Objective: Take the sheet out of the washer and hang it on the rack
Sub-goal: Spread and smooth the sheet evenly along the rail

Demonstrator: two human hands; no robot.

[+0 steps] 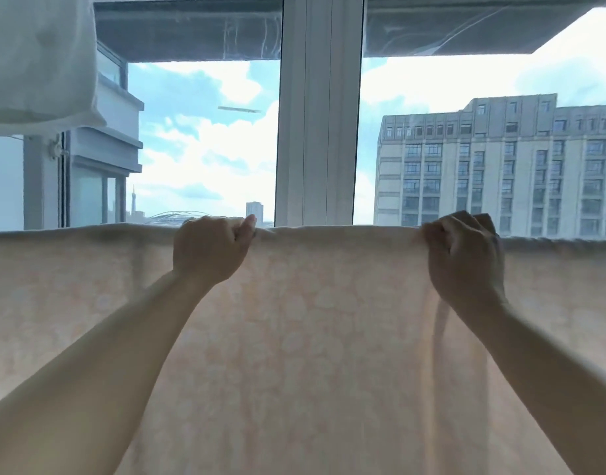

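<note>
A pale peach sheet [329,320] with a faint flower pattern hangs in front of me, draped across the full width of the view. Its top fold runs level at about mid height; the rack bar under it is hidden by the cloth. My left hand [210,250] is closed on the top fold left of centre, thumb on top. My right hand [464,255] grips the same fold further right, pinching a bunch of cloth. Both forearms reach up from the lower corners.
A white cloth [37,56] hangs at the top left. Behind the sheet is a large window with a white centre frame [320,114]. Outside are sky and an apartment block [500,159].
</note>
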